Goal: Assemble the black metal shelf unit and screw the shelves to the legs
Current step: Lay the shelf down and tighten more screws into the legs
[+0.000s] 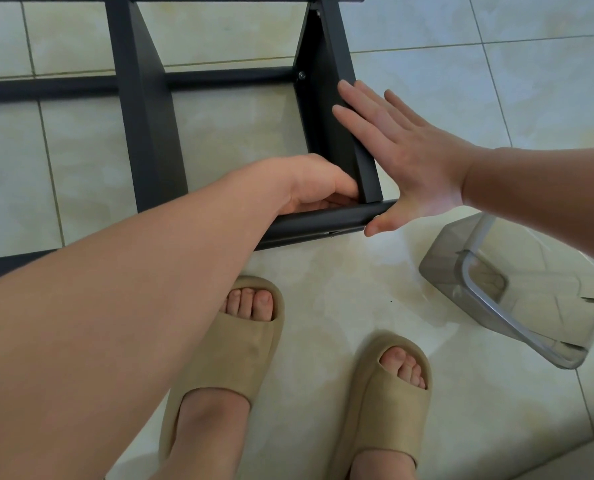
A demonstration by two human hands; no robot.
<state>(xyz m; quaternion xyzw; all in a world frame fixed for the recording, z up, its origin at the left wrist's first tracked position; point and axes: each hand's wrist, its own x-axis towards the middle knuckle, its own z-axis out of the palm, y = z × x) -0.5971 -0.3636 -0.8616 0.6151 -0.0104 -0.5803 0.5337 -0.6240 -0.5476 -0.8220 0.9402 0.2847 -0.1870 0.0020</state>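
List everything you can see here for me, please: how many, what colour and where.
shelf unit: one, black, lying on the floor, top centre.
screw: one seen, silvery, in the frame's right upright.
container: one, clear grey, on its side, right.
floor: pale tiles, all round.
slippers: two, beige, on the feet, bottom.
left hand: one, grips the shelf unit's near corner.
right hand: one, flat and open against the frame's right side.

Home interior: pale glazed floor tiles (427,98), beige house slippers (233,344) (worn barefoot).
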